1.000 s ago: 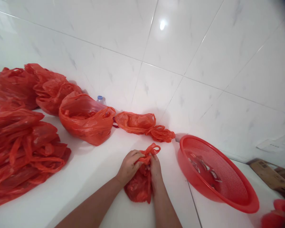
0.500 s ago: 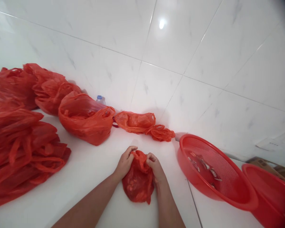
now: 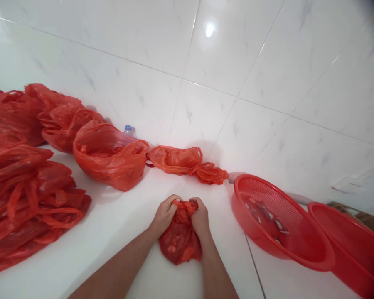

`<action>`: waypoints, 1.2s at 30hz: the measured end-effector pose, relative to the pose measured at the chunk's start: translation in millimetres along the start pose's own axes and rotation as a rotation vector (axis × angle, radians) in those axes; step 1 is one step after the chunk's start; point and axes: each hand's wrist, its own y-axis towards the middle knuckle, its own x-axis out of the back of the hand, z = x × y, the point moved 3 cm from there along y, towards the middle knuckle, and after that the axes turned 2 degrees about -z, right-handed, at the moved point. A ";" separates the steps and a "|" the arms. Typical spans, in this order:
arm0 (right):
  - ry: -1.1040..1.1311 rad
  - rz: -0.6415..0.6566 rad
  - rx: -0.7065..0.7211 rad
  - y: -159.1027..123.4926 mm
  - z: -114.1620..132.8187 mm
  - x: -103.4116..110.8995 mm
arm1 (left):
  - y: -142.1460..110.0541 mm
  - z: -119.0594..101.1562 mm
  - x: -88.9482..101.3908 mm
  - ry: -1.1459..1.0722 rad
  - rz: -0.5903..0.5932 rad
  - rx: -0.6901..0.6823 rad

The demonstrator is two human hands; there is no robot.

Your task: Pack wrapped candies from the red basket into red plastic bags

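Observation:
A small red plastic bag [image 3: 178, 243] rests on the white tabletop [image 3: 127, 224] between my hands, its lower part bulging with contents I cannot make out through the film. My left hand [image 3: 166, 212] is closed on the left side of the bag's gathered top. On the opposite side, my right hand [image 3: 200, 216] pinches the top edge, fingers curled in. Both hands sit at about the same height, a short span of crumpled red plastic between them.
At left lies a heap of red plastic bags [image 3: 34, 199]. An open, filled red bag [image 3: 112, 166] and smaller bags [image 3: 176, 160] line the wall, near a blue-capped bottle [image 3: 128, 130]. To the right stand a red strainer basket [image 3: 283, 257] holding small wrapped packets and another red basin [image 3: 358, 249].
The bag's looped handles no longer stick up; its top now spreads between my hands. Another red basin has come into view at the right and shifted left.

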 end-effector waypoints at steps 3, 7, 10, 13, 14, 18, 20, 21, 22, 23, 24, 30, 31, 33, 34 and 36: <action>0.018 -0.006 -0.003 0.7 -0.8 -0.2 | -0.9 -0.3 -1.0 0.023 -0.014 0.000; 0.089 0.063 -0.047 2.0 0.2 3.2 | -0.4 3.4 0.4 0.065 -0.066 0.010; 0.164 0.125 -0.105 0.7 1.4 8.3 | 0.0 5.6 2.1 0.080 -0.107 0.010; 0.332 0.155 -0.167 -2.2 3.2 12.3 | -0.5 3.4 3.3 0.080 -0.139 -0.013; 0.427 0.154 -0.188 -2.9 3.7 13.1 | -0.8 1.9 3.7 0.080 -0.152 -0.023; 0.784 0.087 -0.213 -0.7 4.9 19.7 | -1.3 -4.3 8.3 0.085 -0.232 -0.097; 0.853 0.047 -0.184 3.6 5.3 28.4 | 0.3 -6.0 15.4 0.082 -0.294 -0.141; 0.874 0.031 -0.167 6.1 5.5 34.2 | 1.8 -6.4 20.7 0.080 -0.337 -0.160; 0.891 0.011 -0.146 8.7 5.8 40.9 | 3.6 -6.4 27.0 0.078 -0.387 -0.175; 0.908 -0.011 -0.125 11.2 6.1 47.8 | 5.6 -6.2 34.1 0.077 -0.443 -0.188; 0.923 -0.033 -0.105 13.4 6.2 54.5 | 7.7 -5.7 41.2 0.076 -0.499 -0.197; 0.895 -0.072 -0.089 18.2 3.1 69.7 | 18.2 9.6 65.8 0.053 -0.615 -0.174; 0.873 -0.067 -0.096 18.0 2.1 68.7 | 19.8 14.4 67.2 0.046 -0.617 -0.159; 0.816 -0.055 -0.115 17.4 -0.2 65.8 | 22.7 23.7 69.3 0.043 -0.630 -0.133; 0.785 -0.049 -0.127 16.8 -1.3 64.0 | 23.8 27.1 70.0 0.051 -0.639 -0.127; 0.724 -0.032 -0.151 15.3 -3.0 59.7 | 24.0 29.0 70.2 0.091 -0.657 -0.135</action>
